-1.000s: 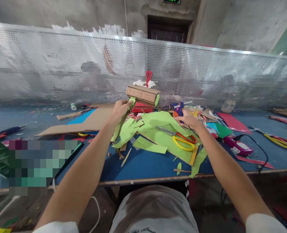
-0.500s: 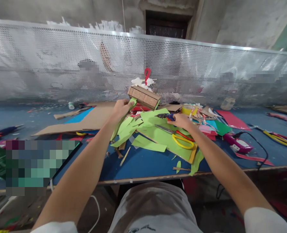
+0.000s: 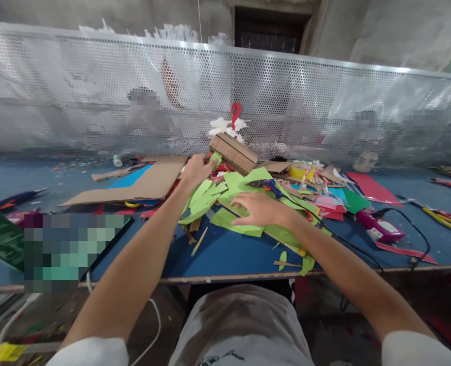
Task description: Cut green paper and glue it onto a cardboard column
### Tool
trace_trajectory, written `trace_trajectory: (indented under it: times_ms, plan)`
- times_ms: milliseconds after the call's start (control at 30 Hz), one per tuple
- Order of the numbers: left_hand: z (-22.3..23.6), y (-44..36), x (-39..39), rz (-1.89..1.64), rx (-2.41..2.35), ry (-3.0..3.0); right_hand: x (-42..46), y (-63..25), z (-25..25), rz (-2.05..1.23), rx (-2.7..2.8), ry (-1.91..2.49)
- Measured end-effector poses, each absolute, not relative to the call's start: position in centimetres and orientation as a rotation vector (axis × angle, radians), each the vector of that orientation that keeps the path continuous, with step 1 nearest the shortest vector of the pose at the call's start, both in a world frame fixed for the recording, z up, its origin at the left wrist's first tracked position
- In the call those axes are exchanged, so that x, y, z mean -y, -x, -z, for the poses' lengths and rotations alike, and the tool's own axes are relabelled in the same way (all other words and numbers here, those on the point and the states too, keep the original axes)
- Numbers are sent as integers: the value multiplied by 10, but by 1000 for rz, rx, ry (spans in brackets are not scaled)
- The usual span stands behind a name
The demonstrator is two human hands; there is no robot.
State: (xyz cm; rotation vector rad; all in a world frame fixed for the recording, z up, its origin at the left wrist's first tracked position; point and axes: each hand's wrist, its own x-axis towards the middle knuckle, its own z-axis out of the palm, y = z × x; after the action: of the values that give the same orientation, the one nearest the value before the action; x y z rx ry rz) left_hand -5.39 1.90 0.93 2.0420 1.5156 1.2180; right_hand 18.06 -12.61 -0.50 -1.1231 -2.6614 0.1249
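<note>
My left hand [image 3: 199, 169] is closed on a piece of light green paper [image 3: 217, 158] at the lower left end of a brown cardboard block [image 3: 233, 152]. The block is tilted, with white flower shapes [image 3: 231, 126] and a red loop [image 3: 235, 112] behind its top. My right hand [image 3: 259, 208] is empty with its fingers apart, over the light green paper sheets [image 3: 218, 222]. Just beyond it a blue glue gun [image 3: 273, 188] lies on the pile, its black cable running right under my forearm. The yellow-handled scissors are mostly hidden behind my right hand and forearm.
Brown cardboard sheets [image 3: 157, 180] lie at left, near a blurred-out screen [image 3: 76, 246]. A yellow tape roll [image 3: 301, 170], red paper [image 3: 374, 188] and a purple device [image 3: 380, 227] with a cable are at right. A perforated metal panel [image 3: 195, 96] stands behind the table.
My right hand has let go of the glue gun, which now rests on the paper, and has moved left and nearer to me. My left hand keeps its hold.
</note>
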Motion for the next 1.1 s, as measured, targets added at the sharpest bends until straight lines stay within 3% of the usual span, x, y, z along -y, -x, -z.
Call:
trace_trajectory:
  times_ms: [367, 833, 1100]
  plan:
    - [-9, 49, -13, -1331, -1444, -2065, 130, -158, 33, 134, 2804, 1051]
    - [-31, 43, 4, -1243, -1044, -1357, 133, -152, 32, -7, 2730, 1188]
    - [-32, 42, 8, -1231, -972, -1432, 138, -151, 27, -86, 2745, 1247]
